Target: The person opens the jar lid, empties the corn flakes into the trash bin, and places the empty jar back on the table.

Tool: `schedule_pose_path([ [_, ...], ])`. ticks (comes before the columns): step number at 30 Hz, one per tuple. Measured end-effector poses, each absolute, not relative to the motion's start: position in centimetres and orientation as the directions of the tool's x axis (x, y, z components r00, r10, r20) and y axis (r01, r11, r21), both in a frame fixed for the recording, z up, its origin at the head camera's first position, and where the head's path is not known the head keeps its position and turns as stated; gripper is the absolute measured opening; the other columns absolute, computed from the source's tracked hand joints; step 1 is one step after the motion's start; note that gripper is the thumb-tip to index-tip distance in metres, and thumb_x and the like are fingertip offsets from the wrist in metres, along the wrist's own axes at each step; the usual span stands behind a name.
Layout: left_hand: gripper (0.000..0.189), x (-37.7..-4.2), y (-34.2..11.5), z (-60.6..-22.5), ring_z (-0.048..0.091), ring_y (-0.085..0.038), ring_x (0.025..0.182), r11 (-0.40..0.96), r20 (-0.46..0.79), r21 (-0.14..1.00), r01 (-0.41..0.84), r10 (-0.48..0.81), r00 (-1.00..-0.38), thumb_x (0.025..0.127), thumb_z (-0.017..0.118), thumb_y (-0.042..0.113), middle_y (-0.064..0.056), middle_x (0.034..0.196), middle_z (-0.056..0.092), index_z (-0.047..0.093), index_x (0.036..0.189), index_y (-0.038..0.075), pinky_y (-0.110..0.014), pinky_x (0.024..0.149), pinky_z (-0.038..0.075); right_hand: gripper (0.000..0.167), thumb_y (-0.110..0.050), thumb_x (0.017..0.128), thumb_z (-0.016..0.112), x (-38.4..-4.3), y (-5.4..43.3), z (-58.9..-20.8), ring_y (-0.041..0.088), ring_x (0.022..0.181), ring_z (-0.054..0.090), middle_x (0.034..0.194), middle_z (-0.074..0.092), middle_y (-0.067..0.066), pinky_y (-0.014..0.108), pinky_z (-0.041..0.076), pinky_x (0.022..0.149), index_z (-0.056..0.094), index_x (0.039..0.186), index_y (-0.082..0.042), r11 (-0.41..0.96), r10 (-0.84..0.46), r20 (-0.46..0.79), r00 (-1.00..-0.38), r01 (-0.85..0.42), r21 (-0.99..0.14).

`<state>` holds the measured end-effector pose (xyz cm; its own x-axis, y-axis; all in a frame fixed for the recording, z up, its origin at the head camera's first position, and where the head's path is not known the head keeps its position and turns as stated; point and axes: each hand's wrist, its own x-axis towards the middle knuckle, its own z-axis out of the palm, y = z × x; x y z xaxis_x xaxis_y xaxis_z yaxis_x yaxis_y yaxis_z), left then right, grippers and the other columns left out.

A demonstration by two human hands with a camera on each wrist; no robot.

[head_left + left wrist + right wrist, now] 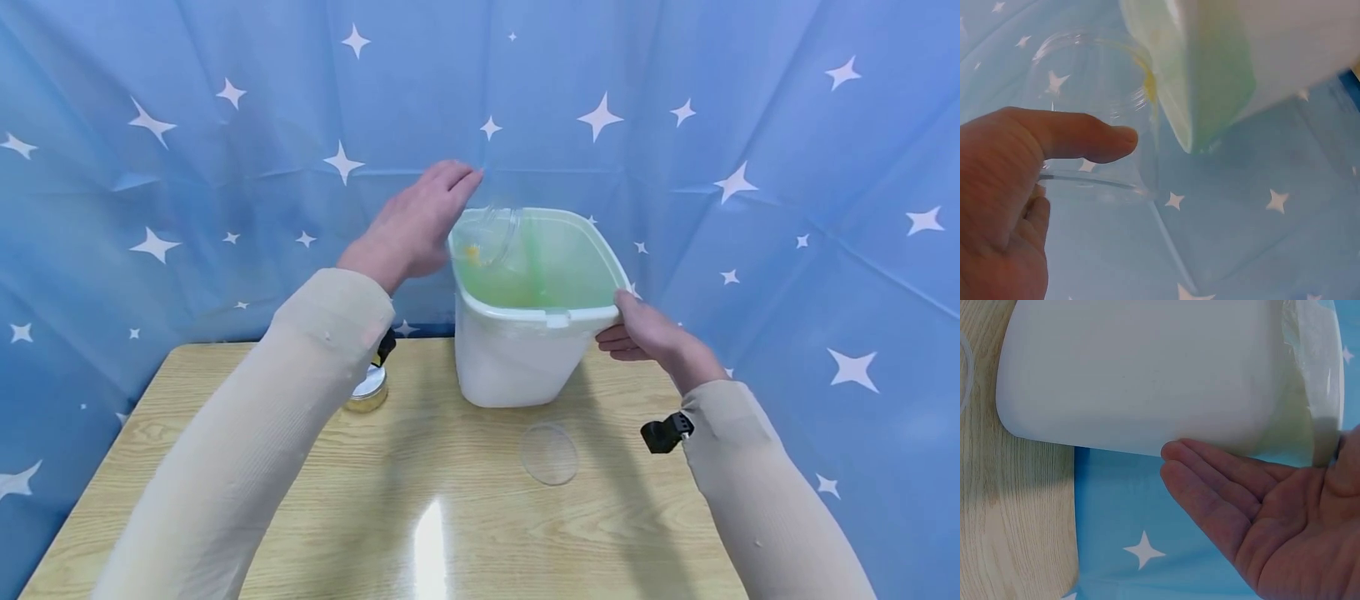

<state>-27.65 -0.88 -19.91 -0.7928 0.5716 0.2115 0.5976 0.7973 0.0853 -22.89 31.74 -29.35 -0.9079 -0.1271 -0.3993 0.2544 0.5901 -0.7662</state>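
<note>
Head view: the clear cup is tipped over at the bin's left edge, long axis slanting across the rim, ribbed end aimed inward. Left hand is the near one, gripping it from outside the bin; right hand is at the bin's front right corner, pinching the rim. A disc lies in front of the bin.

Left wrist: thumb across the cup, yellow stuff on the bin side; can't tell if cup touches rim.

Right wrist: fingers pretty straight under the bin's rim, cup out of sight.
</note>
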Motion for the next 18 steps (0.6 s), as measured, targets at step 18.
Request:
schedule_pose_path([
  [18,0.085,-27.63,-1.14,-19.93,0.014,-0.022,0.151,0.787,0.219,0.072,0.612,0.587,-0.78,0.086,0.06,-0.008,-0.004,0.161,0.022,0.018,0.157,0.013,-0.041,0.117,0.035,0.081,-0.053,0.099,-0.002,-22.79,31.62,-29.23,0.045,0.131,0.048,0.142,0.043,0.035,0.05,0.043,0.11,0.032,0.144,0.005,0.591,-0.128,-0.395,-0.91,0.25,-0.767],
])
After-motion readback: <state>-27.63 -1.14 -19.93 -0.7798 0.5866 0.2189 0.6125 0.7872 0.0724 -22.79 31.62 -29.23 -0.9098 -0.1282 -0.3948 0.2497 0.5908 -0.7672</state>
